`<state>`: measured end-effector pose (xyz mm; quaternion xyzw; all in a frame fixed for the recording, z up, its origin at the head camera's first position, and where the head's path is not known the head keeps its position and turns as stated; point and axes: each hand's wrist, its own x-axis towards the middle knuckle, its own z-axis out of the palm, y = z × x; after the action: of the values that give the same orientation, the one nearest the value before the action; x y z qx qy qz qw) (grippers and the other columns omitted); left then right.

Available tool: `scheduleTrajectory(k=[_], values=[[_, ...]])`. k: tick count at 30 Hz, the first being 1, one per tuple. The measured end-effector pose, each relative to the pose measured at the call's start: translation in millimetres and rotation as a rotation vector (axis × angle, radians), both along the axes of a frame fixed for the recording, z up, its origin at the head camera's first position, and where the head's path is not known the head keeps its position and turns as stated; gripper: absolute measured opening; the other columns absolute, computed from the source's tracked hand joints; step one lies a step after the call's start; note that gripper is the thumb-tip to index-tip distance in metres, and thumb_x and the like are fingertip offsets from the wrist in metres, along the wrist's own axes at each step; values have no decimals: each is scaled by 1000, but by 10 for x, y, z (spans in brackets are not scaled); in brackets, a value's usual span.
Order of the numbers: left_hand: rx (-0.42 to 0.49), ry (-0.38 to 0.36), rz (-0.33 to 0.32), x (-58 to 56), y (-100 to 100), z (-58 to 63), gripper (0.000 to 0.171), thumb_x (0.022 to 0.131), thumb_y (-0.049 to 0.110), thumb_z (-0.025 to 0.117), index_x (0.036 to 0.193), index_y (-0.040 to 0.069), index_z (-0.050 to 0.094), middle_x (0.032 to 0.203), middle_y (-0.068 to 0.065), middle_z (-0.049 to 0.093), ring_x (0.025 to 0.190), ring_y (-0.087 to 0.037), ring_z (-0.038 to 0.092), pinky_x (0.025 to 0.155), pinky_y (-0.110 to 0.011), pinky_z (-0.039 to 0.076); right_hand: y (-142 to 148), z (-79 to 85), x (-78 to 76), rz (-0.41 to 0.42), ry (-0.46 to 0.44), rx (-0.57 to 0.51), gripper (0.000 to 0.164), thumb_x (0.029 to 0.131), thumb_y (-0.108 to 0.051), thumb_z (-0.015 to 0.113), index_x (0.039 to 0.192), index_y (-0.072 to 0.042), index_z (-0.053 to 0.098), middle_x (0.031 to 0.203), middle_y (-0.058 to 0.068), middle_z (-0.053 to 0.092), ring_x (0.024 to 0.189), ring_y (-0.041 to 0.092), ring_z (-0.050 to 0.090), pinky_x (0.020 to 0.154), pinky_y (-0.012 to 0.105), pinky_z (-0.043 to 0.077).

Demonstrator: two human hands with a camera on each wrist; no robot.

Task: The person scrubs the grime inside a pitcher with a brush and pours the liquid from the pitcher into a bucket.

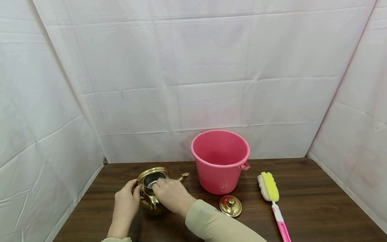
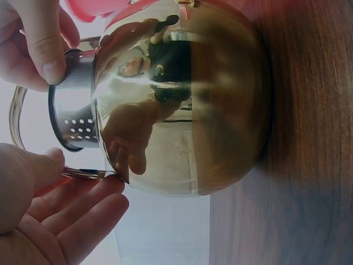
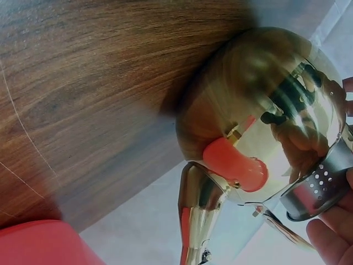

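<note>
The brass teapot (image 1: 151, 205) stood upright on the dark wooden table (image 1: 305, 198), between the two hands. The left hand (image 1: 125, 201) pinched one side of its hoop handle (image 2: 15, 118), thumb against the metal and the other fingers behind and below. The right hand (image 1: 170, 195) gripped the rim of the perforated steel strainer (image 2: 74, 113), which stuck up from the pot's mouth with its lower part hidden inside.

That fit was the relation that mattered: the strainer's long axis ran roughly upright, about in line with the mouth, directly under the right fingers and just to the right of the left hand. The right hand was the nearer, already on it; the handle's arch rose on the far side. How deep the strainer sat could not be told.

The spout (image 3: 199, 212) pointed away beyond the right hand. Right of that hand lay the knobbed brass lid (image 1: 231, 206), with the pink bucket (image 1: 220, 179) behind it and a sponge-headed brush (image 1: 270, 188) farther right.
</note>
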<state>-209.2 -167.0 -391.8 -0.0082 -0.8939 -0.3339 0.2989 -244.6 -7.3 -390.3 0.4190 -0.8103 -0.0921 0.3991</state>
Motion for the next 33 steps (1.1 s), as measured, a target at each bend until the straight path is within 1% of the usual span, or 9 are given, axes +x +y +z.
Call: scheduleTrajectory(k=[8,14,25,33], values=[[-10,6,-1,-2,1,-4,20,88,0,62,105,-10,63,92,-28,68,78,-36,68,63,-44,54,2,-12,-23,21,48,-41,14,87,-14,53,79,-19,63,75,-7,59,65,6,58,57,21,51],[-5,-2,-3,-2,3,-4,20,89,0,61,106,-10,63,92,-28,68,76,-35,68,60,-41,54,1,19,-22,31,79,-56,14,87,-15,52,77,-19,61,73,-7,57,63,7,57,54,21,49],[2,-42,-8,4,0,6,22,91,2,58,109,-10,61,94,-28,68,79,-36,68,61,-41,55,23,68,5,30,69,-59,12,86,-17,53,78,-19,61,74,-7,57,66,7,58,57,21,50],[-1,-22,-11,2,-1,-12,22,90,1,59,109,-11,61,95,-29,68,79,-37,68,62,-42,55,42,66,7,31,66,-54,9,85,-15,58,77,-19,61,74,-7,57,65,6,58,63,20,50]])
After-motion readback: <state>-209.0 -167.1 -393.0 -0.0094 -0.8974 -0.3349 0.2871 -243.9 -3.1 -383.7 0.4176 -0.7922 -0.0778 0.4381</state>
